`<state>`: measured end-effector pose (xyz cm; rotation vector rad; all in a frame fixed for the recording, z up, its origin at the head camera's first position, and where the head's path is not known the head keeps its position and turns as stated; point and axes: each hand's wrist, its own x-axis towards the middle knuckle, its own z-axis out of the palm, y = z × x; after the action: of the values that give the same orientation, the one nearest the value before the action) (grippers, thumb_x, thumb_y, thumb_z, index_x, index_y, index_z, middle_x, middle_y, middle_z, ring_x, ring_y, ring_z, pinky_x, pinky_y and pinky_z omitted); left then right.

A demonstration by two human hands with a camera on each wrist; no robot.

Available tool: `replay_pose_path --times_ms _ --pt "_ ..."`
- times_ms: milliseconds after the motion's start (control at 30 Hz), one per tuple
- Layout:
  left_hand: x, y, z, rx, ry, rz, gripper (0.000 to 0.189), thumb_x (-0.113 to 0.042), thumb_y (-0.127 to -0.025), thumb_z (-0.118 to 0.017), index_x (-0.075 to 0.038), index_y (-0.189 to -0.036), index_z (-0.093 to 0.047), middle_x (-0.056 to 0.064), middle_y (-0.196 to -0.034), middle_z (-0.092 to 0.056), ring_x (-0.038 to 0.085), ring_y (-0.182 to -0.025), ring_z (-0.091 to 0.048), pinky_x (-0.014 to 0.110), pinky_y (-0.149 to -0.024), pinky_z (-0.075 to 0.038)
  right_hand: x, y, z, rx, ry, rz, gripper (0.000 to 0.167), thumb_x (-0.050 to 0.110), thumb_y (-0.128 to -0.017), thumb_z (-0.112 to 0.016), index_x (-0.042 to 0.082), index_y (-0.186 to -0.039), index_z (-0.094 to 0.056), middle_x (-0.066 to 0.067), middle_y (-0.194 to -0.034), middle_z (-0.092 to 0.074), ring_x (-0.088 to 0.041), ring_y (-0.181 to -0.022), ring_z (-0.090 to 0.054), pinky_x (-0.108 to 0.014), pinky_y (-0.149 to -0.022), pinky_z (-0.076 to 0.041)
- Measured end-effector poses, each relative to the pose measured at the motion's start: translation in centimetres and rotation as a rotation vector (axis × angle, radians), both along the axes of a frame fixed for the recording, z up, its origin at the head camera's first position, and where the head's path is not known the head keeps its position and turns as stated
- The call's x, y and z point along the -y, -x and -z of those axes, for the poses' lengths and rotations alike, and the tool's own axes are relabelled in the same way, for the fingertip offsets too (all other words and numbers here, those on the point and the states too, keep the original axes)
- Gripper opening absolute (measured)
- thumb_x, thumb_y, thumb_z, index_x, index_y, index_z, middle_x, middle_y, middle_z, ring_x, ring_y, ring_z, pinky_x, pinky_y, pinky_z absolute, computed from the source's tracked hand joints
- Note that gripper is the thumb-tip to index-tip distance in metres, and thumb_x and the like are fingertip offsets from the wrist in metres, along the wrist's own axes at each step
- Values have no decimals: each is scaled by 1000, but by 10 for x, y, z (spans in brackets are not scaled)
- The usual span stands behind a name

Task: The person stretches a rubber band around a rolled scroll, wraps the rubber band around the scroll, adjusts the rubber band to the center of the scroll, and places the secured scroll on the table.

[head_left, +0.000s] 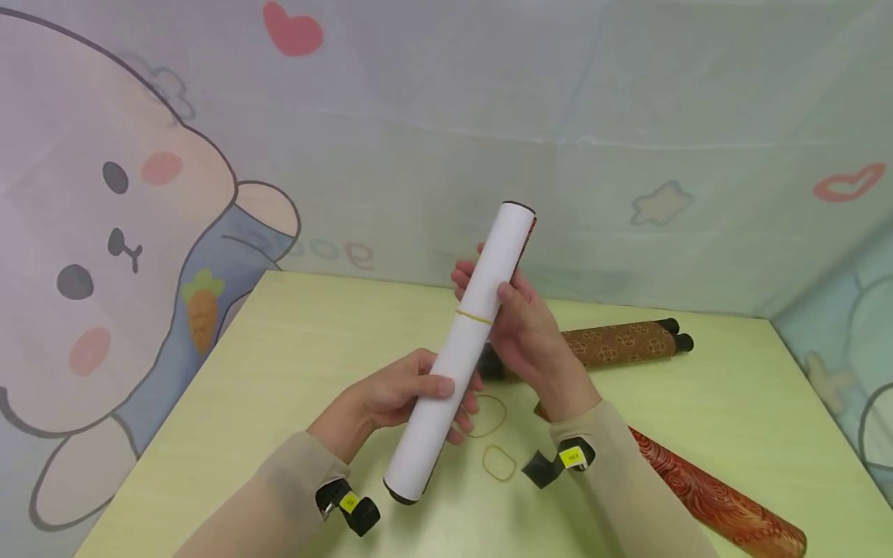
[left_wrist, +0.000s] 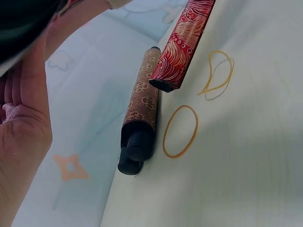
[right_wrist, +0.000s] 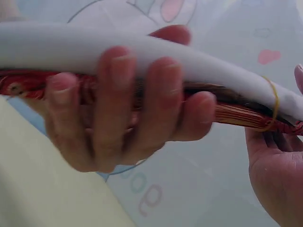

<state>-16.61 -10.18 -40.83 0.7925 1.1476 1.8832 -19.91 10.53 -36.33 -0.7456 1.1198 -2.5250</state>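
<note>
A rolled scroll (head_left: pixel 453 364), white outside with red patterned cloth along one side, is held slanted above the table. A thin yellow rubber band (head_left: pixel 474 317) circles it near the middle. My left hand (head_left: pixel 401 391) grips the lower half, thumb on top; its fingers (right_wrist: pixel 116 90) show curled beneath in the right wrist view. Higher up, my right hand (head_left: pixel 526 333) holds the scroll beside the band, with the thumb against its edge and fingers behind. Below lie two loose rubber bands, one (head_left: pixel 499 463) nearer me and another (left_wrist: pixel 180 131) close to the brown scroll.
A brown flowered scroll (head_left: pixel 617 345) with black end knobs lies at the back right of the table (head_left: pixel 279 372). Nearer, under the right forearm, a red and gold scroll (head_left: pixel 725 496) runs toward the front right. A printed cloth (head_left: pixel 432 116) hangs behind.
</note>
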Motion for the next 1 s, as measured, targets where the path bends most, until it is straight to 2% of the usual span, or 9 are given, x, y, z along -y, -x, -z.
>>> replay_pose_path --times_ms 67,267,600,800,1000 --pt "0 -1 0 -1 0 -2 41 -37 -94 -84 -7 -117 -71 4 -104 -77 20 -90 -78 45 -81 -65 0 2 -1 27 31 5 81 32 -85 -93 10 -150 -50 -8 -131 -71 -20 -124 -69 -34 -115 -48" --pt "-1 0 1 -20 -12 15 38 -35 -95 -83 -6 -117 -71 5 -104 -77 21 -91 -78 46 -81 -65 1 -8 11 22 -16 -18 76 29 -86 -93 10 -147 -51 -6 -130 -71 -17 -122 -69 -32 -114 -47" --pt "-1 0 3 -34 -5 29 35 -37 -96 -82 -10 -115 -71 3 -105 -77 20 -92 -78 46 -82 -65 1 -27 23 1 -146 -54 86 32 -95 -84 3 -161 -36 -10 -146 -62 -19 -135 -63 -37 -119 -44" --pt "-1 0 4 -21 9 19 35 -33 -96 -81 -6 -116 -70 4 -104 -77 20 -91 -78 46 -81 -65 -7 -24 22 -27 -130 -77 81 35 -100 -78 10 -164 -35 -9 -148 -63 -22 -141 -58 -40 -123 -39" --pt "4 -2 1 -17 46 23 32 -26 -98 -78 -3 -117 -68 6 -104 -77 23 -92 -78 46 -82 -64 -19 -17 20 -56 -160 -4 65 39 -104 -72 16 -156 -42 -6 -146 -65 -22 -143 -56 -40 -123 -36"
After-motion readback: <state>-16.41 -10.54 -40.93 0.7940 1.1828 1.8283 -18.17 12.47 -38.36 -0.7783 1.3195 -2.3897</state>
